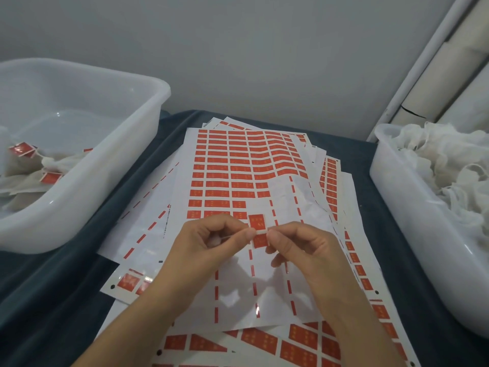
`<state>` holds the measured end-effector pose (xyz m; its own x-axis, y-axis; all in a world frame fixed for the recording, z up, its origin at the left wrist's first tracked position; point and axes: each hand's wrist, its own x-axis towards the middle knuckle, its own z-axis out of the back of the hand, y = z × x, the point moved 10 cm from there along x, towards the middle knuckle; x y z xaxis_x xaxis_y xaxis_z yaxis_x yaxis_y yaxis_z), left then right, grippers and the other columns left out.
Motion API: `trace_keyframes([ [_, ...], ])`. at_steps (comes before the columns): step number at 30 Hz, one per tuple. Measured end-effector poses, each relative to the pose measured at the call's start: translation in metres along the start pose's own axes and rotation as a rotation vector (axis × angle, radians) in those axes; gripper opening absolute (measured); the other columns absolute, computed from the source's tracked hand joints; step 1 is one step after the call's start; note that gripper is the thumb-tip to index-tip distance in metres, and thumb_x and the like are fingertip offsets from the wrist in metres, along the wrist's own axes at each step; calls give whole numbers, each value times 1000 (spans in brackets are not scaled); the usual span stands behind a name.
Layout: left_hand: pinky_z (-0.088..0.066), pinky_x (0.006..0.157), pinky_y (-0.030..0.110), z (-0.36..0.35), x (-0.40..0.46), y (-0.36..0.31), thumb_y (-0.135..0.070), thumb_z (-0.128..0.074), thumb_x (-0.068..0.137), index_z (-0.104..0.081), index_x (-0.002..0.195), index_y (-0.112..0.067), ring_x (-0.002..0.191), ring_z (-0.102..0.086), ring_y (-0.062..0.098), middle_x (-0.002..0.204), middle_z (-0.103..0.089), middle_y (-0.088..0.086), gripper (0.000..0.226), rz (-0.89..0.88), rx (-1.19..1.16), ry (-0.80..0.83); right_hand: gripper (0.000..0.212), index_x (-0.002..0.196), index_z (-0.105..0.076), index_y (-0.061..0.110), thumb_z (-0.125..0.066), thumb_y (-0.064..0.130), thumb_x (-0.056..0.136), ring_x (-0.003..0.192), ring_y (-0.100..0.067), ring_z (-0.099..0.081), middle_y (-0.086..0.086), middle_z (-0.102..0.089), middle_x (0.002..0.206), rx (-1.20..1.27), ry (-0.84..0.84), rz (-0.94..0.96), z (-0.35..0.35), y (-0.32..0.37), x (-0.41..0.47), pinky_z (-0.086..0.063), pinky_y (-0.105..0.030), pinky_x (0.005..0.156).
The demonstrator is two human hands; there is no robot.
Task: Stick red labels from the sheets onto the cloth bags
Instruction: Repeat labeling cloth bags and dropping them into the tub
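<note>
A red label (258, 230) with a white band across its middle is held upright above the top label sheet (238, 165). My left hand (211, 242) pinches its left edge along with a thin white string, and a bit of white cloth shows inside the curled fingers. My right hand (299, 247) pinches the label's right edge between thumb and forefinger. Rows of red labels fill the far half of the sheet; its near half is peeled, with only dashed red strips left.
A white tub (127, 160) on the left holds cloth bags with red labels (22, 149) on them. A white tub (391, 186) on the right is heaped with plain white cloth bags (449, 165). More label sheets (291, 343) are spread over the dark blue tablecloth (53, 295).
</note>
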<state>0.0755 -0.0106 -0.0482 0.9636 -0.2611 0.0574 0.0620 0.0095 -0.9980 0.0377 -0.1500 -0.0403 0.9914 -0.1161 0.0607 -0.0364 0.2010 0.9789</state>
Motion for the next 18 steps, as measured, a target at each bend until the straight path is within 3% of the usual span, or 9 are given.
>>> trace_keyframes([
  [5,-40,58,-1,0,0,-1,-42,-64,57,-70,65,-25,74,-61,-7,67,-68,-16,20,-15,-10,6,18,73,-68,30,-60,43,64,85,5,-58,23,-64,86,-27,-38,-1,2,-1,1,-42,2,66],
  [9,-40,59,-2,-2,0,0,-41,-65,58,-69,59,-28,74,-61,-6,67,-68,-17,14,-18,18,21,19,73,-66,27,-58,42,65,82,11,-56,25,-65,73,-13,-53,-17,6,-2,0,-37,6,59],
  [16,-40,58,-3,-1,0,-2,-44,-63,58,-70,57,-34,73,-61,-8,66,-68,-18,12,-19,26,6,18,75,-63,31,-58,46,67,88,8,-57,25,-63,87,-118,-133,73,9,2,0,-43,0,67],
  [18,-39,55,-2,-1,1,-2,-46,-62,57,-70,54,-38,68,-60,-8,61,-66,-17,12,-13,56,-3,16,74,-61,33,-57,47,68,90,9,-56,22,-64,83,-160,-173,98,11,3,-1,-43,0,67],
])
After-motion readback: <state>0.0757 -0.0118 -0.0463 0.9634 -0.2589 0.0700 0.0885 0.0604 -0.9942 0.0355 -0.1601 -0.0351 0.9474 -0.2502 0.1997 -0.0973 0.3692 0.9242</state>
